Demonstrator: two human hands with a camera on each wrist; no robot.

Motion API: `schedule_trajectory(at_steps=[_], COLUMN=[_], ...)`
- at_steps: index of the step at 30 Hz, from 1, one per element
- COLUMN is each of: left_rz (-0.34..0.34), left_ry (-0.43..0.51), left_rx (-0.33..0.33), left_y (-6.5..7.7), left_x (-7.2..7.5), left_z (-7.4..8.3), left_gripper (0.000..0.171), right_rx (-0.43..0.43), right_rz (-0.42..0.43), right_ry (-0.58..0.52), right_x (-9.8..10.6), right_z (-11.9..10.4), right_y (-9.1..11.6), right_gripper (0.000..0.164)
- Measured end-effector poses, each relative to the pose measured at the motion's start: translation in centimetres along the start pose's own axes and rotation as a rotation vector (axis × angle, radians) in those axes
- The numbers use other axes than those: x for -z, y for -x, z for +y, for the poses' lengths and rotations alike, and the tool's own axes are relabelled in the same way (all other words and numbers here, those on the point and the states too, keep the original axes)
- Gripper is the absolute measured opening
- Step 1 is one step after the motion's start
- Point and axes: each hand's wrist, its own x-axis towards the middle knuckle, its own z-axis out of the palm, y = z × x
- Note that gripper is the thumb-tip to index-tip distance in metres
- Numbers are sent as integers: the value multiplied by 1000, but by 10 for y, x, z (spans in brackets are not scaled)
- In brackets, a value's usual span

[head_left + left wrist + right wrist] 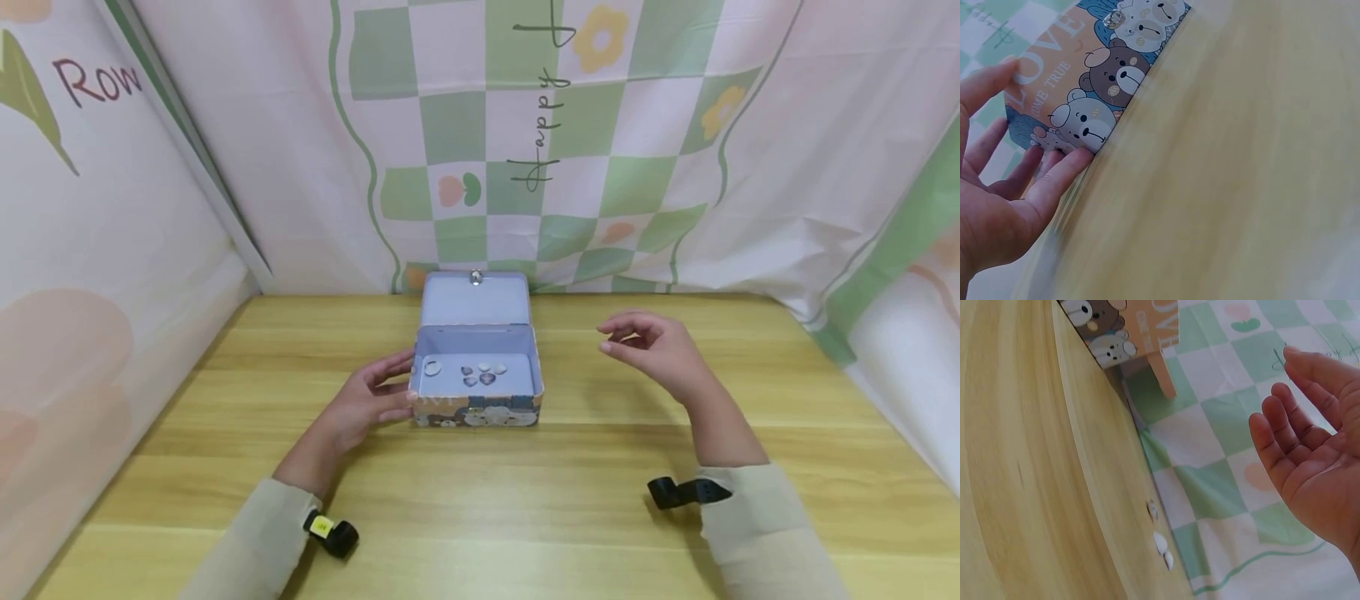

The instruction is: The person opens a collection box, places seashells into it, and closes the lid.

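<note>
Head view: the box [457, 413], lid raised, sits mid-frame.
Small stones [487, 378] lie inside — your left hand [360, 409], fingers spread, touches its side. Left wrist view: that touch, upper left. Right wrist view: your right hand [1325, 478], loosely curled, empty, at right.

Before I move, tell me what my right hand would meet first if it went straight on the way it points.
Most likely the box, near its open lid: in the head view, your right hand points leftward at it. The hand's height is unclear, so it might pass above.
</note>
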Motion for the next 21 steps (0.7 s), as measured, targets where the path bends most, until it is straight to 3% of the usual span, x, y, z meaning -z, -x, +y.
schedule_trajectory(at_steps=[8,21], left_rz=[0,0], left_ry=[1,11], left_rx=[-9,-2], left_y=[-1,-1], left_x=[0,0], left_z=[-2,-1], left_gripper=[78,78], right_rx=[-67,-199], right_rz=[34,61], right_ry=[3,132], right_x=[11,24], right_z=[14,39], right_y=[2,7], right_gripper=[29,38])
